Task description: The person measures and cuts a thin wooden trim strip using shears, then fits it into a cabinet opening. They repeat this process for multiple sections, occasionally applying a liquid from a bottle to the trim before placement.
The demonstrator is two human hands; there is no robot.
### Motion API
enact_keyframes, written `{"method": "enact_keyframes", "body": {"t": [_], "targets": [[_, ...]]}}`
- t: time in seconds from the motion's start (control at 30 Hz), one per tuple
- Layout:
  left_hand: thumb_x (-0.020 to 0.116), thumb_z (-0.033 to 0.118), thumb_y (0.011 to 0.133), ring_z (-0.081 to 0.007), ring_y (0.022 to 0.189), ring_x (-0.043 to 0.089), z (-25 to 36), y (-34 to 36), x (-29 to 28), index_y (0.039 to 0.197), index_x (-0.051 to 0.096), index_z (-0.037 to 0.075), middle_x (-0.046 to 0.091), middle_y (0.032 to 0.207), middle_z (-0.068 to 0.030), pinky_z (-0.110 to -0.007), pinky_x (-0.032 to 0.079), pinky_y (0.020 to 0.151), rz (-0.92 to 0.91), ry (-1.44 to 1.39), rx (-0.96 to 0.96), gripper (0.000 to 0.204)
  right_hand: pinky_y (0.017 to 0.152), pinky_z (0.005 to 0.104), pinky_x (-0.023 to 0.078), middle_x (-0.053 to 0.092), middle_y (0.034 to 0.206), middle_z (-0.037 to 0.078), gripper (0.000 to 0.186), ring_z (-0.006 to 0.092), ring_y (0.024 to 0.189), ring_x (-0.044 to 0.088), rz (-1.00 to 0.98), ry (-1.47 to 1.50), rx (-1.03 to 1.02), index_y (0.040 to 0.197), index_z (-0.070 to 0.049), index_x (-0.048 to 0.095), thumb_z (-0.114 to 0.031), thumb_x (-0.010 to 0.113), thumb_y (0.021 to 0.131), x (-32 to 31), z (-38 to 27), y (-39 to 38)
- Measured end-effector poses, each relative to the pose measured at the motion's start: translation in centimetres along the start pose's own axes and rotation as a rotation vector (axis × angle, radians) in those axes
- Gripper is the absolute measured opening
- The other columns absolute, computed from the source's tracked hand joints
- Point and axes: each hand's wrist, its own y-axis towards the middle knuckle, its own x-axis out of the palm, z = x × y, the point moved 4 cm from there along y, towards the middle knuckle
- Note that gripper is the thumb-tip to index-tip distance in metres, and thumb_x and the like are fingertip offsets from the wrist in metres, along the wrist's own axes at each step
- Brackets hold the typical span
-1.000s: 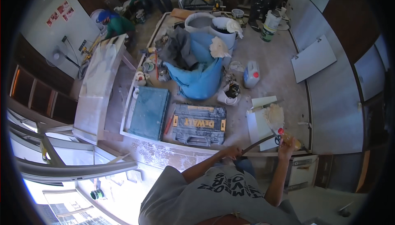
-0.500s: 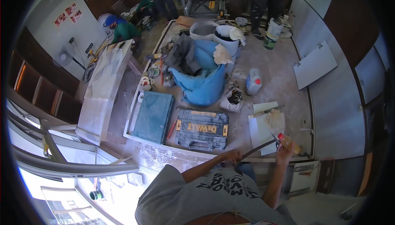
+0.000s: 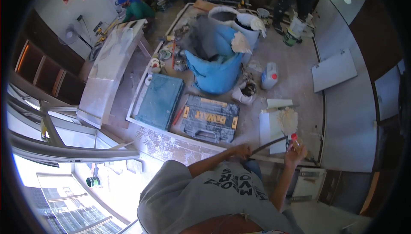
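My left hand is closed on one end of a dark, narrow strip, which slants up to the right toward my other hand. My right hand grips a small bottle with a red cap and yellowish contents, held upright. The strip's far end comes close to the bottle; whether they touch I cannot tell. Below both hands lies a white panel, with a pale, crumpled lump over its right part. A shorter pale piece rests beyond the panel.
Ahead stand a dark tool case, a teal case, a large blue bag and a white jug. A long bench runs along the left. Co-workers are farther back; a grey board wall is at right.
The view has shifted, so the floor things sit higher in the picture. Both hands keep hold of the strip and the bottle, with little change between them.
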Motion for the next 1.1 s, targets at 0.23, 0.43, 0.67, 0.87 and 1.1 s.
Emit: {"method": "enact_keyframes", "body": {"t": [0.23,0.43,0.67,0.87,1.1], "targets": [[0.060,0.024,0.086,-0.0285,0.113,0.049,1.0,-1.9,-0.3,0.113,0.059,0.004,0.055,0.121,-0.0107,-0.042,0.039,0.098,-0.215,0.906,0.364,0.034,0.077,0.0322,0.053,0.064,0.105,0.010,0.036,0.0233,0.096,0.062,0.157,0.062,-0.114,0.108,-0.006,0.059,-0.037,0.057,0.090,-2.0,-1.6,0.2],[0.064,0.017,0.079,-0.0092,0.065,0.050,2.9,-2.3,0.3,0.100,0.053,0.006,0.050,0.084,-0.0010,-0.023,0.045,0.054,0.010,-0.346,-0.131,0.026,0.076,0.0318,0.054,0.058,0.111,0.010,0.046,0.0258,0.100,0.059,0.241,0.144,-0.069,0.115,-0.008,0.053,-0.038,0.067,0.083,-2.1,-3.8,-1.0],[0.063,0.018,0.080,-0.0093,0.066,0.049,3.0,-1.7,0.7,0.100,0.053,0.006,0.050,0.080,-0.0005,-0.024,0.043,0.056,-0.024,-0.333,-0.131,0.026,0.079,0.0318,0.053,0.059,0.110,0.008,0.045,0.0240,0.100,0.059,0.281,0.129,-0.097,0.114,-0.008,0.054,-0.039,0.066,0.084,-2.6,-4.4,-1.7],[0.060,0.014,0.081,-0.0120,0.074,0.054,3.1,-1.9,0.9,0.096,0.055,0.005,0.055,0.083,-0.0030,-0.026,0.045,0.061,0.006,-0.318,-0.131,0.019,0.078,0.0332,0.052,0.062,0.103,0.006,0.048,0.0216,0.099,0.059,0.183,-0.162,-0.226,0.112,-0.008,0.055,-0.045,0.066,0.083,-3.5,-4.3,-1.7],[0.057,0.011,0.081,-0.0114,0.062,0.052,3.6,-2.0,1.1,0.096,0.052,0.006,0.053,0.076,-0.0025,-0.026,0.048,0.060,-0.048,-0.355,-0.170,0.017,0.073,0.0316,0.053,0.055,0.108,0.006,0.050,0.0195,0.094,0.059,0.310,0.035,-0.049,0.115,-0.013,0.050,-0.044,0.069,0.080,-1.9,-2.4,-1.3]]}}
